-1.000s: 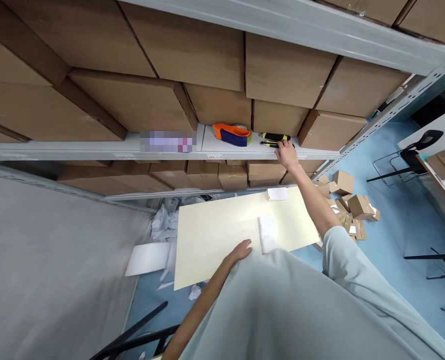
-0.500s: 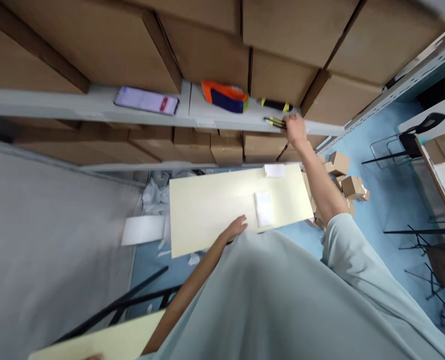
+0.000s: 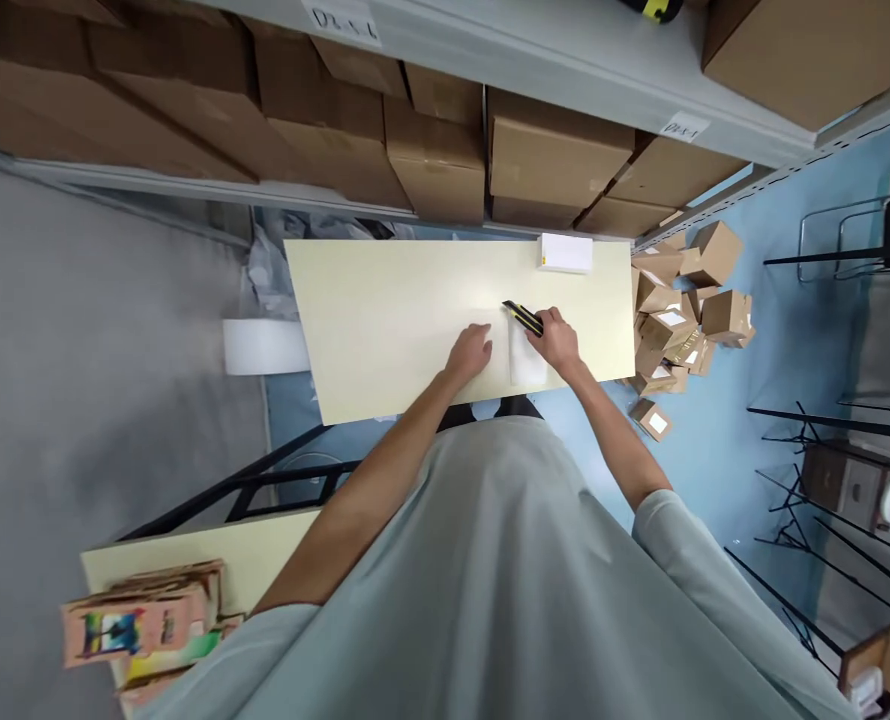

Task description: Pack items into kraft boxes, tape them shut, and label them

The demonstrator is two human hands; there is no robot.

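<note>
A pale yellow table (image 3: 385, 330) stretches in front of me. My right hand (image 3: 556, 342) is closed round a black and yellow utility knife (image 3: 523, 318), whose tip points up and to the left. Beneath the knife lies a white packet (image 3: 526, 362), partly covered by it. Just left of the packet, my left hand (image 3: 469, 354) rests at the tabletop with its fingers apart and nothing in it. A small white box (image 3: 566, 253) sits at the table's far edge.
Shelves (image 3: 565, 80) with cardboard boxes run along the far side. Small cartons (image 3: 670, 320) are piled on the floor at the right. Colourful printed packages (image 3: 145, 620) lie on another table at the lower left.
My right hand has come down from the shelf to the table with the knife. The view has tilted down, and the phone and orange item have left it.
</note>
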